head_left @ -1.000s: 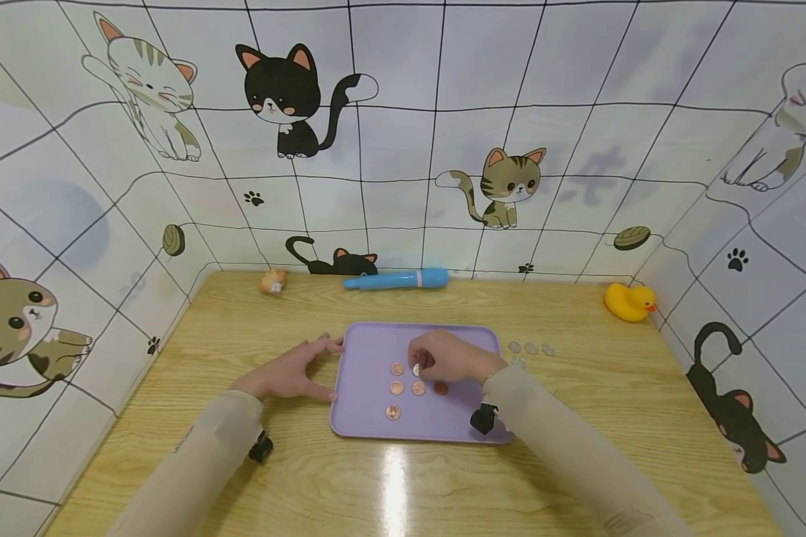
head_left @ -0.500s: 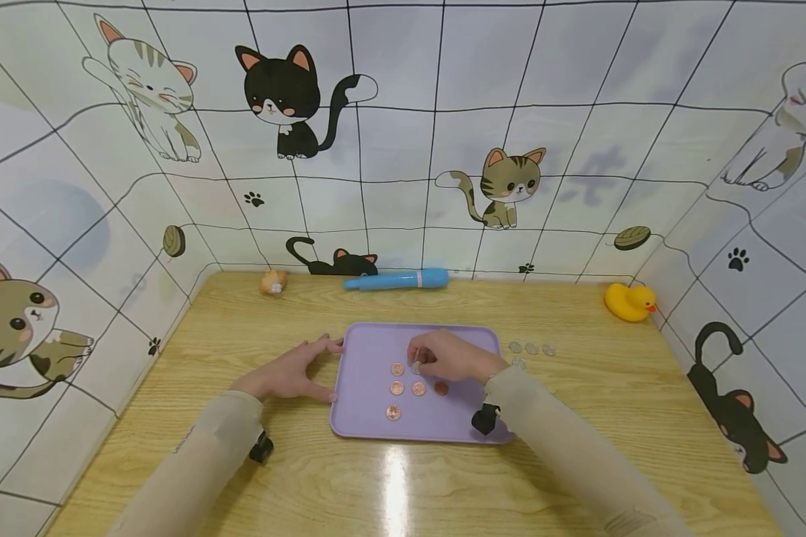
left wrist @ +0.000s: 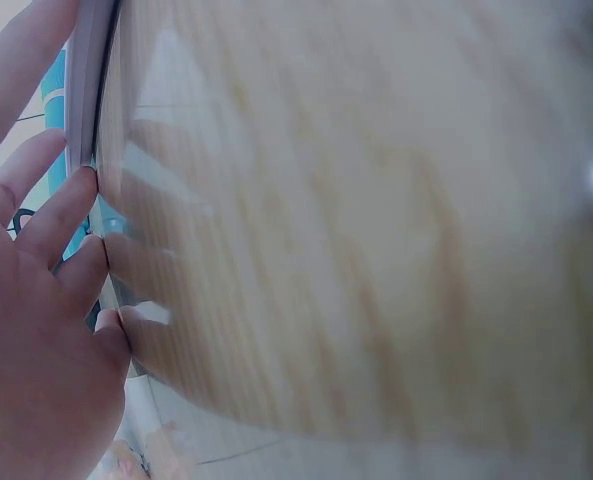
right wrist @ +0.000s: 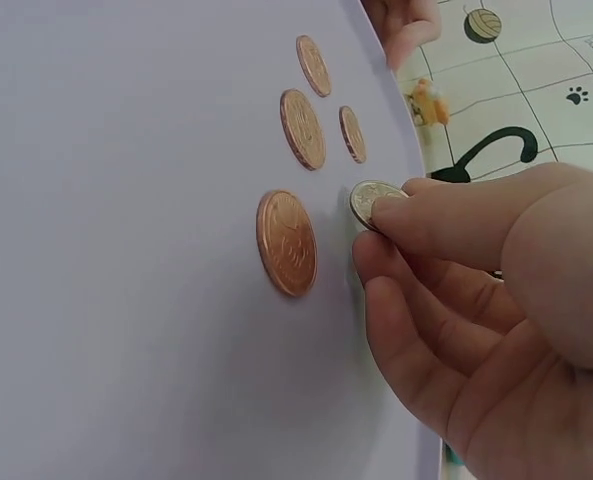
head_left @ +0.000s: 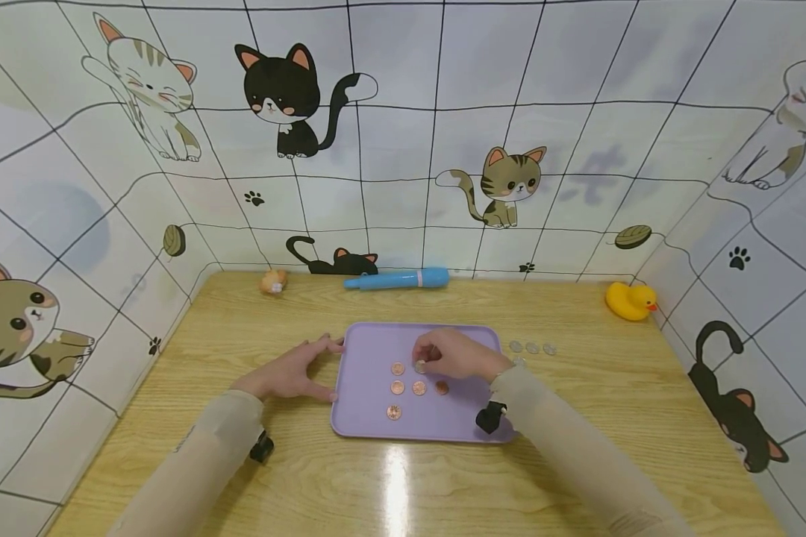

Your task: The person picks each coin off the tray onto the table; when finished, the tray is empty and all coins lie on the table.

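My right hand (head_left: 453,354) pinches a silver coin (right wrist: 373,203) between thumb and fingers, over the lilac tray (head_left: 366,426). Several copper coins (right wrist: 287,243) lie flat on the tray's bottom, close to that hand. In the head view, one copper coin (head_left: 419,388) is just below the silver one, and another copper coin (head_left: 393,412) sits apart, lower down. My left hand (head_left: 290,374) rests at the tray's left side, its spread thumb and fingers touching the rim. The left wrist view shows the left fingers (left wrist: 61,215) extended against the table.
Right of the tray, several silver coins (head_left: 533,347) lie on the wooden table (head_left: 295,477); the right sleeve partly covers one. Along the back stand a small orange figure (head_left: 272,281), a blue pen-shaped object (head_left: 396,280) and a yellow rubber duck (head_left: 630,301). Cat-printed walls (head_left: 403,149) surround the table.
My right hand has shifted slightly to the right with the silver coin in its pinch. The left hand, tray and copper coins stay where they were.
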Motion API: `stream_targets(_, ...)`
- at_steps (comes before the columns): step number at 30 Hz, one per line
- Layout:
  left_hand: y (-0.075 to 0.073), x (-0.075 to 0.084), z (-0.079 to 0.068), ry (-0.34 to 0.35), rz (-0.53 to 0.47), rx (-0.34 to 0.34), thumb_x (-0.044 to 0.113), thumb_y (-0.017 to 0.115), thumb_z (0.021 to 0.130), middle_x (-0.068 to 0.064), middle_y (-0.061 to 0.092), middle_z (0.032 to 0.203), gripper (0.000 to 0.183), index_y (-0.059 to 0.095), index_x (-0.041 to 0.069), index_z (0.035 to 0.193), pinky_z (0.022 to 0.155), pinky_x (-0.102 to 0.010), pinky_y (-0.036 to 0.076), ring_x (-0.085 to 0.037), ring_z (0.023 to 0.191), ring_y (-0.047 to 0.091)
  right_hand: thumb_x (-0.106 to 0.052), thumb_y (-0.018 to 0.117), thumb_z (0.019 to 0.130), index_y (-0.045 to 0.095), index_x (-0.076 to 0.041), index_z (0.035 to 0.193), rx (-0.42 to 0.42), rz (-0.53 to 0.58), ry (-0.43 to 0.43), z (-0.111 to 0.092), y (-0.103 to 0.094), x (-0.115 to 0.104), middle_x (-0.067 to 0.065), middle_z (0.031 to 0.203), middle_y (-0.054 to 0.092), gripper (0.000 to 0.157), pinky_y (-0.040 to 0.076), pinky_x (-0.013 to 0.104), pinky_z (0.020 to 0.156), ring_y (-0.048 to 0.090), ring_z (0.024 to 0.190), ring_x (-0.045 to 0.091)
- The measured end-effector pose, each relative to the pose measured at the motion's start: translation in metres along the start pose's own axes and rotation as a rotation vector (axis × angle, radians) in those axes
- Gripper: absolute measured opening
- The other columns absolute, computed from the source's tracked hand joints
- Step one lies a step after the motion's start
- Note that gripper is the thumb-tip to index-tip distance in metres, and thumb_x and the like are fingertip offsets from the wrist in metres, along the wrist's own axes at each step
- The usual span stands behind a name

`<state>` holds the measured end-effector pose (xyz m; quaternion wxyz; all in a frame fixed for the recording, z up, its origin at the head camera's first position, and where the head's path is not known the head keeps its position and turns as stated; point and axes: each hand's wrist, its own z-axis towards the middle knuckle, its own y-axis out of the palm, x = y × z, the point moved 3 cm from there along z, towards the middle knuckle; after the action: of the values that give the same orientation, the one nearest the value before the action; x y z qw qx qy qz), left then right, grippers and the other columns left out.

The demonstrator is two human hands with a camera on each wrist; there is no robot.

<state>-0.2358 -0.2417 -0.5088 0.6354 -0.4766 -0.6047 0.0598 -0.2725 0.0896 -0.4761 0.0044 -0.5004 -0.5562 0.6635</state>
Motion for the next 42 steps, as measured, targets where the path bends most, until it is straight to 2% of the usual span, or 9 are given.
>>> stream_targets(6, -0.001, 0.001, 0.000, -0.008, -0.004, 0.001, 0.047, 0.091, 0.080, -0.011, 0.029, 0.172, 0.084, 0.050, 0.025, 0.150, 0.129, -0.064, 0.000, -0.039, 0.162, 0.010, -0.007, 0.076, 0.096, 0.075, -0.015, 0.098, 0.026, 0.022, -0.007, -0.007, -0.005, 0.008, -0.004, 0.097, 0.074, 0.008, 0.058, 0.029, 0.082, 0.067, 0.090, 0.009)
stream_targets(14, -0.001, 0.004, 0.000, 0.012, -0.003, 0.002, 0.045, 0.091, 0.081, -0.012, 0.032, 0.171, 0.082, 0.051, 0.022, 0.148, 0.130, -0.063, 0.001, -0.040, 0.162, 0.011, -0.006, 0.077, 0.094, 0.076, -0.012, 0.099, 0.057, 0.046, -0.023, -0.020, -0.014, 0.018, -0.003, 0.097, 0.074, 0.008, 0.059, 0.031, 0.085, 0.068, 0.093, 0.012)
stream_targets(18, 0.000, 0.003, 0.000, 0.011, 0.000, 0.001, 0.046, 0.090, 0.081, -0.011, 0.031, 0.171, 0.081, 0.051, 0.024, 0.148, 0.130, -0.063, 0.002, -0.039, 0.162, 0.011, -0.008, 0.076, 0.096, 0.076, -0.014, 0.100, 0.071, 0.063, 0.000, -0.027, -0.018, 0.024, -0.004, 0.100, 0.074, 0.007, 0.059, 0.032, 0.086, 0.068, 0.096, 0.013)
stream_targets(29, 0.001, 0.000, 0.001, 0.030, 0.005, 0.009, 0.047, 0.090, 0.081, -0.011, 0.032, 0.171, 0.081, 0.051, 0.025, 0.147, 0.129, -0.064, 0.002, -0.040, 0.162, 0.011, -0.010, 0.077, 0.095, 0.075, -0.014, 0.101, 0.138, 0.079, 0.003, -0.053, -0.038, 0.041, -0.005, 0.098, 0.073, 0.008, 0.060, 0.033, 0.085, 0.069, 0.094, 0.014)
stream_targets(35, 0.002, 0.000, 0.000, 0.034, 0.001, 0.004, 0.047, 0.090, 0.081, -0.010, 0.031, 0.171, 0.081, 0.051, 0.024, 0.147, 0.129, -0.064, 0.002, -0.041, 0.162, 0.011, -0.011, 0.078, 0.096, 0.073, -0.011, 0.103, 0.167, 0.133, 0.039, -0.072, -0.050, 0.049, 0.002, 0.100, 0.073, 0.009, 0.060, 0.034, 0.083, 0.070, 0.096, 0.019)
stream_targets(42, 0.000, 0.002, 0.000, 0.027, 0.001, 0.007, 0.047, 0.090, 0.081, -0.011, 0.030, 0.172, 0.082, 0.051, 0.023, 0.148, 0.129, -0.065, 0.002, -0.042, 0.161, 0.011, -0.007, 0.077, 0.095, 0.072, -0.009, 0.103, 0.200, 0.156, 0.101, -0.095, -0.063, 0.063, 0.005, 0.097, 0.071, 0.010, 0.059, 0.028, 0.076, 0.067, 0.089, 0.021)
